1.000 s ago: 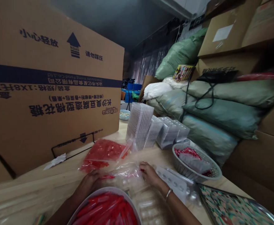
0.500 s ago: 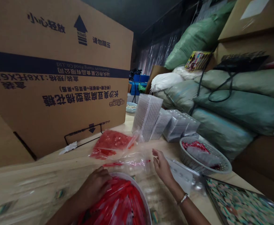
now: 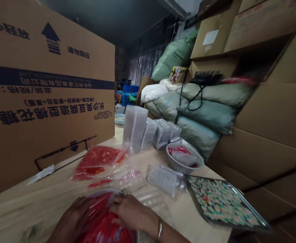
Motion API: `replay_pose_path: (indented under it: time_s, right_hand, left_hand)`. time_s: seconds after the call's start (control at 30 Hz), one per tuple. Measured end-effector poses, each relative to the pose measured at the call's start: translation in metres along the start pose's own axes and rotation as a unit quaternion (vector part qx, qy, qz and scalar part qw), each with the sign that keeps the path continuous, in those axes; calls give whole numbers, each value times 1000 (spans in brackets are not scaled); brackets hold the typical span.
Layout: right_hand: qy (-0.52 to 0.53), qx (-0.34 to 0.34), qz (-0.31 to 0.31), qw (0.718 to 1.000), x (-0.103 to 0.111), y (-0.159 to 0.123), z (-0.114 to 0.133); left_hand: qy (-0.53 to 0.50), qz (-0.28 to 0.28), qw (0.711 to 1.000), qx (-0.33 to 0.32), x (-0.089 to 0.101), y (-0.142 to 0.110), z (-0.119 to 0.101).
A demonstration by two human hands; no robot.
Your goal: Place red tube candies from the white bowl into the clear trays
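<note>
At the bottom of the view a pale round bowl [image 3: 97, 192] holds many slender, shiny red pieces [image 3: 105, 217], which look like plastic; their exact kind is unclear. My left hand [image 3: 73, 214] lies at the bowl's left side, its fingers smeared by motion. From the right, my right hand [image 3: 134, 211] reaches over the bowl, fingers bent down among the red pieces. What its fingertips hold, if anything, is hidden. Just beyond the bowl, a clear plastic bag [image 3: 122, 175] lies near a few loose red pieces, with a bag of red contents [image 3: 97, 160] behind it.
A large cardboard box [image 3: 62, 108] stands at left. Stacked clear trays [image 3: 135, 128] rise at the back, beside a grey basket [image 3: 184, 162] of packets. A clear tray [image 3: 163, 179] and a metal tray [image 3: 224, 202] of small pale-green pieces lie right. Sacks [image 3: 201, 118] are piled behind.
My right hand has moved left, from above the table beside the bowl into the red pieces. My left hand stays at the bowl's left side. The camera has turned right.
</note>
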State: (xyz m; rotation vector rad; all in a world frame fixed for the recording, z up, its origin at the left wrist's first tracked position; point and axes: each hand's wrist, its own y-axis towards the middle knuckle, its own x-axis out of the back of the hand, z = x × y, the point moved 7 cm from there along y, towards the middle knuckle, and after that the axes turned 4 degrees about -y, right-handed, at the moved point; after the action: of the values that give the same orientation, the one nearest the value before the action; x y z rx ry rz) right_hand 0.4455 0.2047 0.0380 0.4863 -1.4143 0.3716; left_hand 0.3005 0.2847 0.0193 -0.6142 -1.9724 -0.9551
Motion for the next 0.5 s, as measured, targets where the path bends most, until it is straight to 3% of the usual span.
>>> replay_pose_path:
  time_s: [0.2, 0.3, 0.4, 0.5]
  right_hand:
    - [138, -78, -38, 987, 13, -32, -10]
    - [148, -67, -38, 986, 19, -34, -3]
    - [105, -11, -32, 994, 15, -24, 14]
    - [-12, 2, -36, 999, -2, -8, 27]
  left_hand:
    - [-100, -47, 987, 114, 11, -11, 1]
    - [-170, -106, 962, 183, 28, -27, -6]
    - [-254, -158, 919, 256, 37, -47, -8]
    - [-306, -182, 883, 306, 36, -62, -8]
